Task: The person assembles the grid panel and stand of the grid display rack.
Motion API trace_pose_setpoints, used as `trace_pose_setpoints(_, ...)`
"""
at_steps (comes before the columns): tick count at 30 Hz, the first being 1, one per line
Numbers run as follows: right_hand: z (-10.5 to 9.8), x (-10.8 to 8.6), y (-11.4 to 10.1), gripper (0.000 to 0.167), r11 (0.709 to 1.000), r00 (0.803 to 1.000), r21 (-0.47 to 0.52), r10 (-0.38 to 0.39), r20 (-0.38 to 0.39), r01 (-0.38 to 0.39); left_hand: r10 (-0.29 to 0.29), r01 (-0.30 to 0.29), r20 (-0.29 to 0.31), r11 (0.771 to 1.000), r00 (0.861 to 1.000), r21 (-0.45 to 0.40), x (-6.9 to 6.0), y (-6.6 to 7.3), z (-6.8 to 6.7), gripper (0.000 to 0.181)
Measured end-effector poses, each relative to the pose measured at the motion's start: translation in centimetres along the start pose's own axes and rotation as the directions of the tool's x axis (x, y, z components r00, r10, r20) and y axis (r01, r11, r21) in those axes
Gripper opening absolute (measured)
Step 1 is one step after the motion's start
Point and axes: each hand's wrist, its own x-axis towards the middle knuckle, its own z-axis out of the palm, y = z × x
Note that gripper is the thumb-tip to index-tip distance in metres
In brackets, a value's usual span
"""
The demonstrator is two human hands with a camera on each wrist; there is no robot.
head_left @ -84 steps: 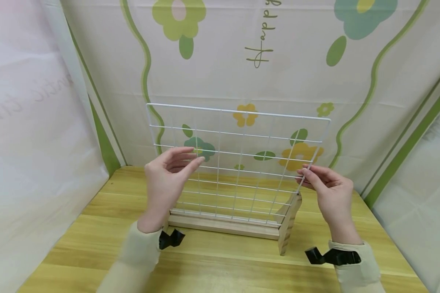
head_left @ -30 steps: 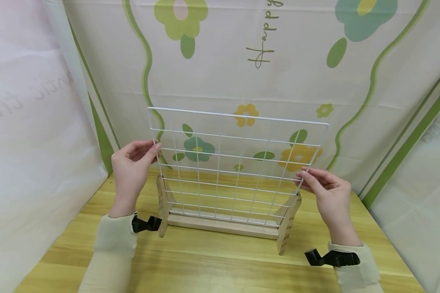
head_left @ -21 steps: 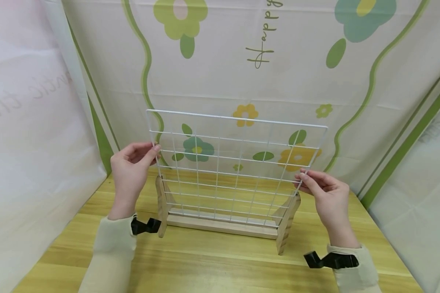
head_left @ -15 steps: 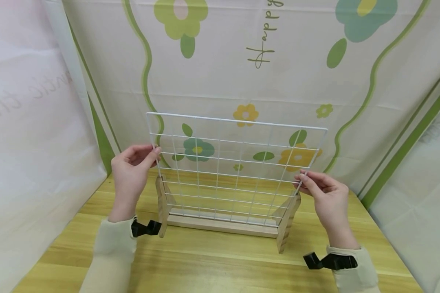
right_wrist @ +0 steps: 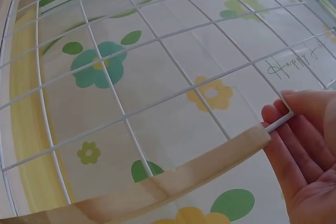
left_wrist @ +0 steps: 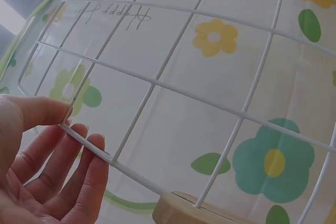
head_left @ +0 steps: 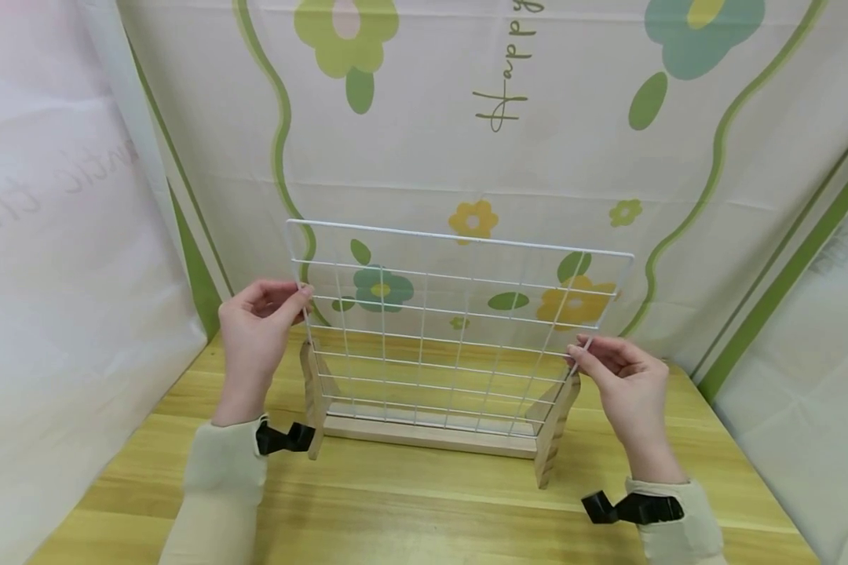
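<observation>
A white wire grid panel (head_left: 424, 310) stands upright, leaning slightly back, with its lower edge along a wooden stand (head_left: 431, 436). The stand has two shaped side legs joined by a crossbar. My left hand (head_left: 257, 322) pinches the panel's left edge wire between thumb and fingers, above the left leg (head_left: 312, 396). On the opposite side my right hand (head_left: 625, 384) pinches the right edge wire just above the right leg (head_left: 557, 431). In the left wrist view the thumb (left_wrist: 50, 111) lies over the wire; in the right wrist view the fingers (right_wrist: 289, 153) lie close to the leg's tip.
The wood-grain table (head_left: 410, 518) carries the stand. A pale cloth backdrop (head_left: 410, 149) with flowers and lettering rises behind it, and cloth walls (head_left: 49, 259) close off both sides. Each sleeve cuff has a black camera mount (head_left: 632, 508) strapped on.
My left hand has gone from in front of the grid to its left edge and taken hold there. Since then the panel's top edge has sunk slightly, and the right hand has dropped a little.
</observation>
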Motion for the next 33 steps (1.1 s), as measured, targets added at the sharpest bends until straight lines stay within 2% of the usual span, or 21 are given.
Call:
trace_pose_setpoints(10,-0.33,0.05,0.35,0.023,0.999,0.999,0.026,-0.039,-0.03,0.04,-0.012,0.012,0.009,0.999,1.0,-0.042,0.04,-0.14,0.49,0.02)
trace_pose_setpoints(19,-0.47,-0.15,0.31,0.022,1.0,0.999,-0.019,-0.021,-0.034,0.021,-0.041,0.042,0.011,0.997,0.999,-0.071,-0.26,-0.58,0.72,0.019)
trace_pose_setpoints(29,-0.48,0.15,0.53,0.021,0.996,0.998,-0.076,-0.055,0.021,0.056,-0.037,0.037,0.005,0.997,0.999,-0.065,-0.19,-0.53,0.43,0.02)
trace_pose_setpoints(33,-0.24,0.11,0.71,0.019,0.996,0.999,-0.074,-0.046,0.026,0.047,-0.033,0.033,0.002,0.999,0.999,-0.04,-0.03,-0.49,0.08,0.021)
